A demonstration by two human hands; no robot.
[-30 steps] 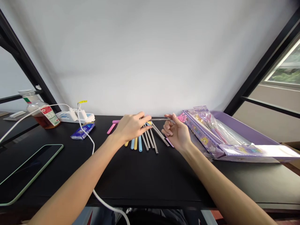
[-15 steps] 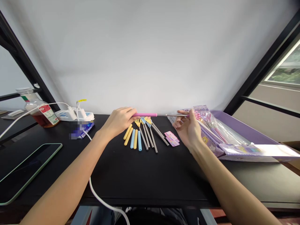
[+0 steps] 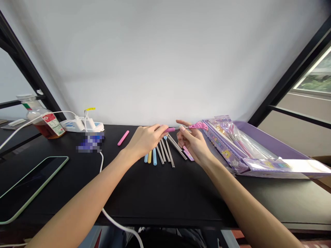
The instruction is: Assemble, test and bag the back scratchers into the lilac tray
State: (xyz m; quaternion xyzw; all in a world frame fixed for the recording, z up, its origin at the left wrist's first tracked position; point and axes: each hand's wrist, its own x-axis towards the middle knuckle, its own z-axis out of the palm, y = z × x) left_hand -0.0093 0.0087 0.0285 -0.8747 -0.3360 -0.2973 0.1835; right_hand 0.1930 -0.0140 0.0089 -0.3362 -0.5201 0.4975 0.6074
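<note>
Pinched at its pink tubular handle (image 3: pixel 170 130) by my left hand (image 3: pixel 146 137) and silver metal shaft (image 3: pixel 177 128) by my right hand (image 3: pixel 194 142), the pink claw-headed stick (image 3: pixel 199 125) hung level (presumably for steadiness) over the black tabletop (image 3: pixel 160 196).

A pink telescopic back scratcher (image 3: pixel 198 126) is held up, nearly level, over the far part of the surface (image 3: pixel 165 196), roughly parallel to its far edge. Its smooth pink handle (image 3: pixel 170 130) is pointed toward the left edge and is partly covered. A thin silver metal shaft (image 3: pixel 177 128) is partly exposed. The pink, hand-shaped head (image 3: pixel 200 125), with splayed prongs, is directed toward the right edge.
</note>
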